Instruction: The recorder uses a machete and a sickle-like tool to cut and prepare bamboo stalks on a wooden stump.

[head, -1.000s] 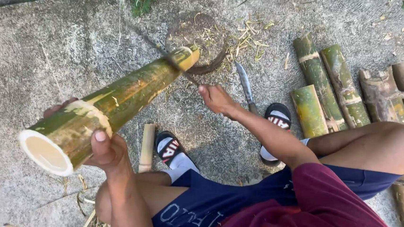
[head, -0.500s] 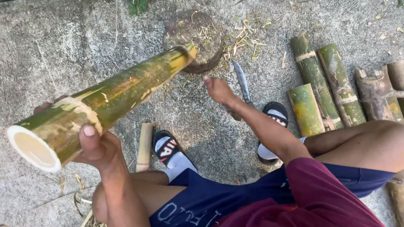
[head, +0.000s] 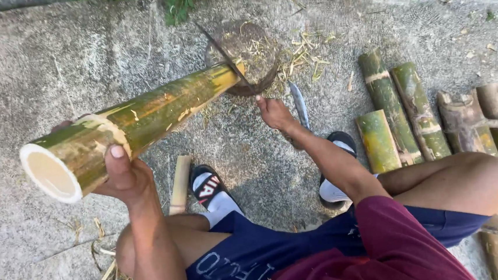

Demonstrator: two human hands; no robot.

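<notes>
My left hand (head: 122, 177) grips a thick green bamboo pole (head: 142, 121) near its hollow cut end, which points toward me at the left. The pole's far end rests on a round wooden stump (head: 254, 52). My right hand (head: 274, 113) is shut on the handle of a long dark blade (head: 225, 57). The blade crosses the pole's far tip over the stump. A second knife (head: 299, 104) lies on the concrete just right of that hand.
Several cut bamboo lengths (head: 402, 112) lie side by side on the concrete at the right. My sandalled feet (head: 211, 189) are below the pole, with a short bamboo piece (head: 180, 186) beside them. Shavings litter the stump, and grass edges the top.
My right hand has shifted slightly up and right with the blade at the pole's far tip. The pole's near end has wobbled a little in my left hand.
</notes>
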